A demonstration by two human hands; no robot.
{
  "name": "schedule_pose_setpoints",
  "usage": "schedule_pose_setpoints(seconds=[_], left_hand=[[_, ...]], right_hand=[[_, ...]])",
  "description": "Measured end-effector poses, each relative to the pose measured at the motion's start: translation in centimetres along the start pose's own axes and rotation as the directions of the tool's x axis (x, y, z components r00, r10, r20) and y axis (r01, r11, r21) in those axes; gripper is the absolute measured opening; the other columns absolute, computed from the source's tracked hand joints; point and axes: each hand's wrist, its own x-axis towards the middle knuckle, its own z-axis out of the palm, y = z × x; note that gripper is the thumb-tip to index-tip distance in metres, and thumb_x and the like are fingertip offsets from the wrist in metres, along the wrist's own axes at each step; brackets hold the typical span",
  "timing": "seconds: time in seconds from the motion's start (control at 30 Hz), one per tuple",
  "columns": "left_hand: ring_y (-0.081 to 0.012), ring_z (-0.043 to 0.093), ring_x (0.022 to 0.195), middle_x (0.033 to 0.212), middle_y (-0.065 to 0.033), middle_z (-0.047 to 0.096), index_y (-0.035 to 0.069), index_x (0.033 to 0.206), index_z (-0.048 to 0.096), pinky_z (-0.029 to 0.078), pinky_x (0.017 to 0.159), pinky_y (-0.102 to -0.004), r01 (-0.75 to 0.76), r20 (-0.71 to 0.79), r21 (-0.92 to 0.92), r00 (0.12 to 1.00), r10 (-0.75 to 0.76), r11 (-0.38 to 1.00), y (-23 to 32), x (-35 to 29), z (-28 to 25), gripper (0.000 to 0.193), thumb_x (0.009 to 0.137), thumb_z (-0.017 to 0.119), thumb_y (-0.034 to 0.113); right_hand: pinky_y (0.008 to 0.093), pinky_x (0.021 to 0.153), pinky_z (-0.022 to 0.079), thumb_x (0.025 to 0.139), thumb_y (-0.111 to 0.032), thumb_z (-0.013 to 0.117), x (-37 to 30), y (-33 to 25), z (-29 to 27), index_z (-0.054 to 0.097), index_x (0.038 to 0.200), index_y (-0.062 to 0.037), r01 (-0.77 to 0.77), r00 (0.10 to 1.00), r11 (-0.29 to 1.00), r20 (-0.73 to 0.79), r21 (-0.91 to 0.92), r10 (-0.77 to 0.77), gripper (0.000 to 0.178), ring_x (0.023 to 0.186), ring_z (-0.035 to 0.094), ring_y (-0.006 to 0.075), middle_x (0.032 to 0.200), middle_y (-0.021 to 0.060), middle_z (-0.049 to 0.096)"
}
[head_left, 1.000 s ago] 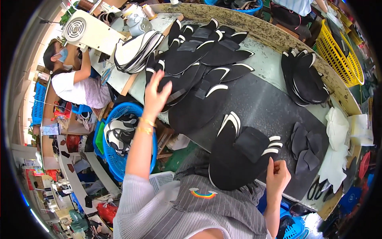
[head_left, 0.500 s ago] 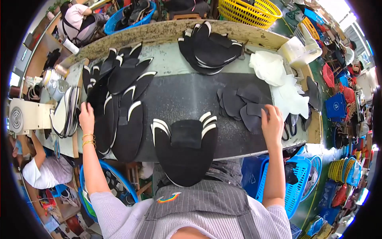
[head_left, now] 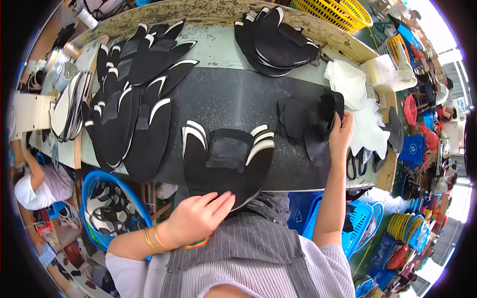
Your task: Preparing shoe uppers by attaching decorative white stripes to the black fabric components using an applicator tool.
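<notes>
In front of me a stack of black, white-edged shoe upper pieces (head_left: 198, 169) hangs over the near table edge, with a dark rectangular patch (head_left: 230, 151) lying on its middle. My left hand (head_left: 198, 216) rests on the near end of this stack, fingers stretched out flat. To the right, my right hand (head_left: 341, 134) pinches a small curved black piece (head_left: 330, 103) and lifts it off a pile of similar black pieces (head_left: 292, 119). More black upper pieces (head_left: 149, 134) lie overlapping at the left, and another stack (head_left: 278, 44) sits at the far side.
White sheet pieces (head_left: 365, 121) and scissors (head_left: 355, 166) lie at the right table end. A wooden rim (head_left: 208, 12) borders the far side. Blue baskets (head_left: 88, 198) flank me below the table. At the left stands a cream machine (head_left: 35, 113); beyond it a co-worker's arm shows.
My left hand has come from the left pile to the near end of the middle stack. My right hand has picked up a small black piece. The whole view has shifted slightly.
</notes>
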Motion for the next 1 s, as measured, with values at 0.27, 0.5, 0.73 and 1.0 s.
schedule_pose_setpoints(seconds=[0.27,0.5,0.73,1.0], left_hand=[[-0.0269,0.054,0.114,0.120,-0.0154,0.058,-0.003,0.113,0.059,0.044,0.093,-0.0360,-0.181,-0.389,-0.021,0.907,0.158,0.983,-3.3,16.2,8.2,0.048,0.080,0.066,0.032],[-0.0237,0.052,0.110,0.124,-0.0144,0.056,-0.002,0.109,0.061,0.040,0.087,-0.0377,-0.049,-0.265,0.084,0.962,0.070,0.995,-2.5,19.5,11.8,0.058,0.077,0.066,0.046],[-0.0331,0.048,0.119,0.125,-0.0150,0.056,-0.004,0.121,0.050,0.041,0.095,-0.0423,-0.053,-0.558,-0.294,0.820,-0.126,0.954,-3.0,21.0,8.7,0.058,0.077,0.073,0.027],[-0.0209,0.066,0.087,0.104,-0.0153,0.065,-0.002,0.124,0.046,0.056,0.071,-0.0328,0.283,0.144,-0.882,0.924,-0.355,0.378,-4.4,14.9,4.0,0.042,0.087,0.063,0.010]], right_hand=[[0.0356,0.071,0.048,0.087,-0.007,0.062,-2.3,-1.5,2.8,0.060,0.091,-0.0012,0.335,0.931,0.939,0.182,-0.076,-0.317,0.008,0.079,0.061,0.0321,0.087,0.0146,0.063],[0.0347,0.074,0.058,0.092,-0.003,0.051,0.0,2.0,0.4,0.046,0.107,0.0007,-0.256,0.963,0.709,0.106,0.657,0.249,0.016,0.085,0.061,0.0170,0.099,0.0090,0.057],[0.0212,0.067,0.047,0.092,0.001,0.051,-1.3,-3.4,0.0,0.054,0.109,0.0021,-0.078,0.994,0.824,0.104,0.562,0.023,0.017,0.078,0.056,0.0056,0.089,0.0021,0.061],[0.0196,0.056,0.035,0.088,-0.003,0.060,-2.3,-8.8,0.9,0.058,0.089,-0.0001,0.010,0.860,0.937,0.475,0.350,-0.187,0.004,0.064,0.040,0.0017,0.067,-0.0053,0.049]])
